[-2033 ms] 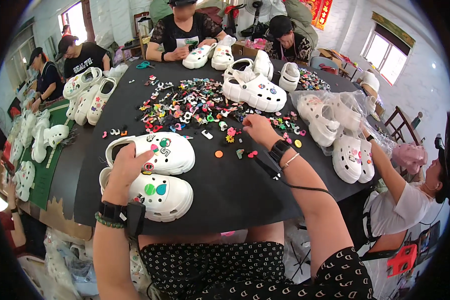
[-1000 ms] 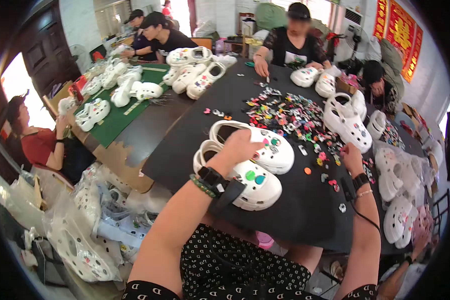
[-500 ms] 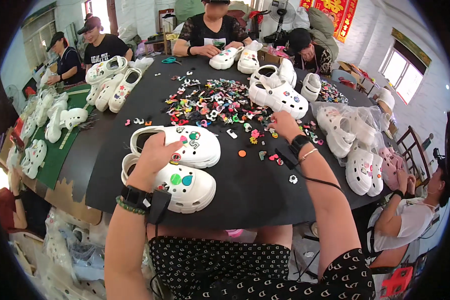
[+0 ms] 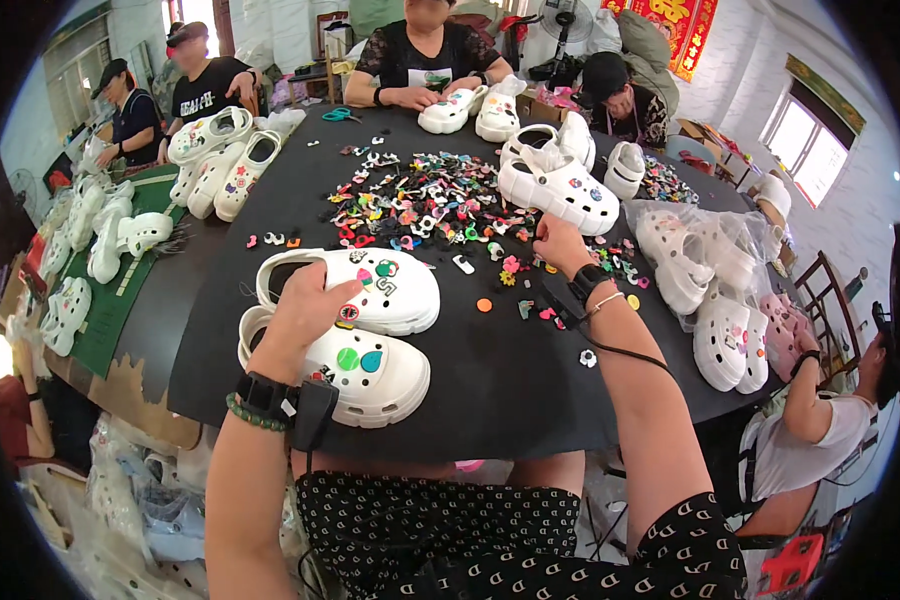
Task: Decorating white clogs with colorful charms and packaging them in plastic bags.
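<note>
Two white clogs with charms on their uppers lie side by side at the near left of the table. My left hand [image 4: 308, 308] grips the farther clog [image 4: 407, 298] at its opening, thumb across the upper; some of its fingers are hidden. Green and blue drop-shaped charms sit on the nearer clog [image 4: 390, 385]. Out among loose shoe charms [image 4: 435, 195], my right hand [image 4: 562, 246] has its fingers bent together at the pile's near right edge. Whatever may be between those fingertips is too small to make out. Just beyond it stands another decorated white clog [image 4: 560, 195].
Bagged white clogs [image 4: 660, 250] stand on the right, with pink clogs [image 4: 782, 325] beside them. More white clogs [image 4: 215, 170] sit at the far left, near teal scissors [image 4: 340, 115]. Several people work around the black table [image 4: 490, 410]. A cable trails from my right wrist.
My right hand has shifted slightly left and away from me at the charms. My left hand stays on the clog. A person at the far left has raised an arm.
</note>
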`<state>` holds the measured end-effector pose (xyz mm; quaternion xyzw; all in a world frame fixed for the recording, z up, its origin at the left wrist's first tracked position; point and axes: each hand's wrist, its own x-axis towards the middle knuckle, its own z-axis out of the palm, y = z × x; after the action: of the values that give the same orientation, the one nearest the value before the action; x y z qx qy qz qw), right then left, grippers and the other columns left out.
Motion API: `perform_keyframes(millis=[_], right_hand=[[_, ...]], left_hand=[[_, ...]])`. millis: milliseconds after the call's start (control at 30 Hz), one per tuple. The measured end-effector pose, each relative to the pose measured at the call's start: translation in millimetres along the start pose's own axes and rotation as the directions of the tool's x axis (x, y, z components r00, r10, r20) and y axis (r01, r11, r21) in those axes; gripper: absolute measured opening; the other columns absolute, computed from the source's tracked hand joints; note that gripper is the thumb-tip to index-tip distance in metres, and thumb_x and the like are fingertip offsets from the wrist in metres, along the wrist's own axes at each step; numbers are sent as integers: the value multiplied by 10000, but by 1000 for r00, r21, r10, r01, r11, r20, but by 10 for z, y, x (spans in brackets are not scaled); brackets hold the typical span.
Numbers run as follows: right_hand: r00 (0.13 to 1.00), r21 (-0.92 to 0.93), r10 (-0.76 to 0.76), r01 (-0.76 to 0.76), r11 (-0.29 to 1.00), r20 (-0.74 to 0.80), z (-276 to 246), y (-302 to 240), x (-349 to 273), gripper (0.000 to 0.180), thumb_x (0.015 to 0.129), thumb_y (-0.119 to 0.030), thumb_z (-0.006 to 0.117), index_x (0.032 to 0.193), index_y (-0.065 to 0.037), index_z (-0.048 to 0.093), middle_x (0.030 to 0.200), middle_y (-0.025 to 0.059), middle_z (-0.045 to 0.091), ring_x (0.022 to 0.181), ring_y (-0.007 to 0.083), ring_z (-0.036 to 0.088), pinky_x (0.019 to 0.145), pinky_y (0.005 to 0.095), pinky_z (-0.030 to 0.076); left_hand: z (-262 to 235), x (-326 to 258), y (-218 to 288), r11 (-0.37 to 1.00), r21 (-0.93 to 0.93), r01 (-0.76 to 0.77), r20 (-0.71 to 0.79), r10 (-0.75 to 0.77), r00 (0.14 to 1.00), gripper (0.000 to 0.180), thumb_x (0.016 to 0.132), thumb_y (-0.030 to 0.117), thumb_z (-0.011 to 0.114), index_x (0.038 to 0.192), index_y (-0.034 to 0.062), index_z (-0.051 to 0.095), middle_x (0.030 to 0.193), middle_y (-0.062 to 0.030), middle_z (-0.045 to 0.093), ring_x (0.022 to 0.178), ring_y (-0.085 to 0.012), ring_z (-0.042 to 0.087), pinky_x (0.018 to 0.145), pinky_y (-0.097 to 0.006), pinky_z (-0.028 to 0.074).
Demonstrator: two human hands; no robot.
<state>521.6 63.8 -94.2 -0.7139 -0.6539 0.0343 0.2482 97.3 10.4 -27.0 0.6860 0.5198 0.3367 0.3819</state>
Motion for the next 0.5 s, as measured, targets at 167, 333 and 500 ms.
perform_keyframes(millis=[167, 333, 500], right_hand=[[999, 94, -45, 42, 995, 28, -237, -105, -140, 194, 671, -122, 706, 810, -43, 597, 754, 166, 657, 771, 341, 649, 718, 411, 507], [953, -198, -4, 66, 978, 301, -289, -460, -275, 349, 742, -320, 783, 887, -34, 644, 907, 172, 681, 900, 323, 653, 793, 415, 508], [990, 6, -47, 46, 999, 137, -44, -704, -143, 476, 715, -379, 813, 907, 4, 604, 901, 197, 665, 910, 335, 650, 769, 438, 496]], left_hand=[[17, 28, -11, 999, 31, -12, -15, 13, 1000, 316, 821, 219, 731, 908, -71, 637, 850, -132, 676, 771, -181, 629, 707, -331, 490], [-20, 36, -63, 999, 39, -15, -42, 17, 999, 347, 794, 237, 752, 866, -81, 634, 811, -161, 671, 739, -217, 638, 686, -355, 492], [-3, 76, -165, 998, 60, -9, -64, 12, 998, 347, 786, 242, 760, 822, -72, 617, 792, -163, 653, 722, -236, 629, 662, -378, 479]])
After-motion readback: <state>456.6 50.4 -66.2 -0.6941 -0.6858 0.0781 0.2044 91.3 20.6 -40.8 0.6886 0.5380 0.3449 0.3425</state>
